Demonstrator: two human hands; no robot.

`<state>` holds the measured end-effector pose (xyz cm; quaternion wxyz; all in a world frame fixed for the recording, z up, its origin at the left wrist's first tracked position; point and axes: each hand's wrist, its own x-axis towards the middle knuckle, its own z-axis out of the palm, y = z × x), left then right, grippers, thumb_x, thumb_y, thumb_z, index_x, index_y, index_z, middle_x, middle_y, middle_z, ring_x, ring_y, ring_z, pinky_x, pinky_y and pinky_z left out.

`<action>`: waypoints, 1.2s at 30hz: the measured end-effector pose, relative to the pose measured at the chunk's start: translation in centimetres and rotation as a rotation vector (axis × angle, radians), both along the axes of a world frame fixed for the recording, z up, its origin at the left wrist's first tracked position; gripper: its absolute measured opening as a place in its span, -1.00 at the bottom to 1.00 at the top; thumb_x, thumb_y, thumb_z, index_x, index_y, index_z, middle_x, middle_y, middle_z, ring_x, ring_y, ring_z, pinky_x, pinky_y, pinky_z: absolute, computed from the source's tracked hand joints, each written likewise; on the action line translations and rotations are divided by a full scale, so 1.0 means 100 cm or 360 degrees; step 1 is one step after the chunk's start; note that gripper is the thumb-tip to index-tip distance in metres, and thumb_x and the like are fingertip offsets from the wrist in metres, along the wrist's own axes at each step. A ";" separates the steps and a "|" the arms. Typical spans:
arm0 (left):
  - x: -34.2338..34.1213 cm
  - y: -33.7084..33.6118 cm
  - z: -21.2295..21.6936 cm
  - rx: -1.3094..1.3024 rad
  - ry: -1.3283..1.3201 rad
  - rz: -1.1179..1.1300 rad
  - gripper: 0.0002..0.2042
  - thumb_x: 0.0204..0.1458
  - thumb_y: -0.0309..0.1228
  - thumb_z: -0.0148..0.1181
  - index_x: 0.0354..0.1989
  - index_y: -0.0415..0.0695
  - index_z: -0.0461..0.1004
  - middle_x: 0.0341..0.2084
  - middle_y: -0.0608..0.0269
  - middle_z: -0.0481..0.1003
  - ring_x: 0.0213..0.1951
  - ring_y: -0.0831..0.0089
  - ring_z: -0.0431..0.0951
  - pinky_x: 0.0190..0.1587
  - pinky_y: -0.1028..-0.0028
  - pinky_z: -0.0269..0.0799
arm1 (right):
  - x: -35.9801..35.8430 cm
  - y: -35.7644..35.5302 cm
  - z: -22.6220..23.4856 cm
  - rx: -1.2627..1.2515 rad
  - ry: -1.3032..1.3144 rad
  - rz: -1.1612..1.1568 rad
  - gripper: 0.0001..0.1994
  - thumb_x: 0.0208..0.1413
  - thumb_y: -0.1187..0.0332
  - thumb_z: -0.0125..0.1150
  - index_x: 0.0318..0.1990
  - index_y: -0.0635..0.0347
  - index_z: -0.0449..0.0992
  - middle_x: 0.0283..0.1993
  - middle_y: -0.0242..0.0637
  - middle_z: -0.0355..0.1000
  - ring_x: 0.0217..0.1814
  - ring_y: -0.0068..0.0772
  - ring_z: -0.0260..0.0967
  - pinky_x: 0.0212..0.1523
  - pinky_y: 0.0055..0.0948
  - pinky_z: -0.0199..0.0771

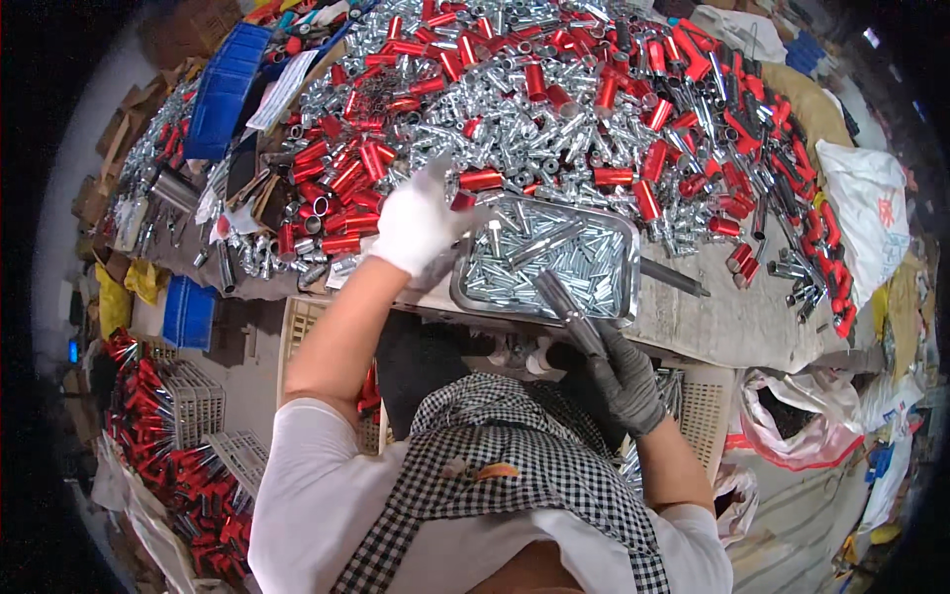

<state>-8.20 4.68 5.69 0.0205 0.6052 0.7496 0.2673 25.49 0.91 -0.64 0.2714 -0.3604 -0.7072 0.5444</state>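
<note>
Right now the person's left hand (421, 226), in a white glove, is at the front edge of the heaped parts, just left of a shallow metal tray (633, 259). Its fingers are spread apart, the thumb pointing toward the tray; the hand is blurred, and whether the fingertips touch the small red piece (463, 201) beside them cannot be told. The right hand (628, 384), in a dark grey glove, is closed around the lower end of a shiny metal tube (572, 314). The tube tilts up and to the left, its free end showing over the tray's near right part.

Inside the tray lie many slim silver pins (584, 272), loosely jumbled, with a few longer rods among them. Right of the tray a dark bar (675, 278) rests on the worktop (708, 322). Behind the tray spreads a wide pile of silver fittings (544, 139), mixed with red cylinders (480, 179); several more red ones are bunched near the left hand. Farther left, a blue bin (226, 94) leans by the pile. Below the worktop's left side, red-handled parts (183, 485) lie around pale crates (193, 404).
</note>
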 end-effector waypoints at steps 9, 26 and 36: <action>-0.024 -0.008 0.002 0.0259 -0.1867 -0.0397 -0.45 -0.01 -0.46 0.23 0.19 -0.31 0.25 -0.23 0.14 0.53 -0.28 0.41 0.56 -0.33 0.48 0.46 | -0.010 -0.003 -0.004 0.0002 0.0048 0.0020 -0.47 0.25 0.12 0.09 0.22 0.35 0.32 -0.08 -0.13 0.53 -0.06 -0.31 0.50 -0.01 -0.37 0.45; 0.028 -0.068 0.003 0.0176 -0.2372 -0.0534 -0.49 0.00 -0.54 0.16 0.17 -0.28 0.21 -0.10 0.05 0.48 -0.08 0.37 0.49 0.04 0.36 0.37 | -0.022 -0.024 0.003 -0.0776 0.0545 0.0131 -0.38 0.13 0.06 0.26 0.19 0.38 0.35 0.12 -0.10 0.42 0.15 -0.27 0.38 0.19 -0.28 0.34; 0.002 -0.070 0.026 -0.0141 -0.1079 -0.1124 -0.69 -0.19 -0.56 0.29 -0.17 -0.24 0.55 -0.31 0.25 0.53 -0.23 0.52 0.49 -0.11 0.49 0.40 | -0.023 -0.025 0.018 -0.0566 0.0201 0.0192 -0.46 0.15 0.15 0.22 0.21 0.30 0.37 -0.01 -0.31 0.46 -0.07 -0.55 0.36 0.02 -0.51 0.34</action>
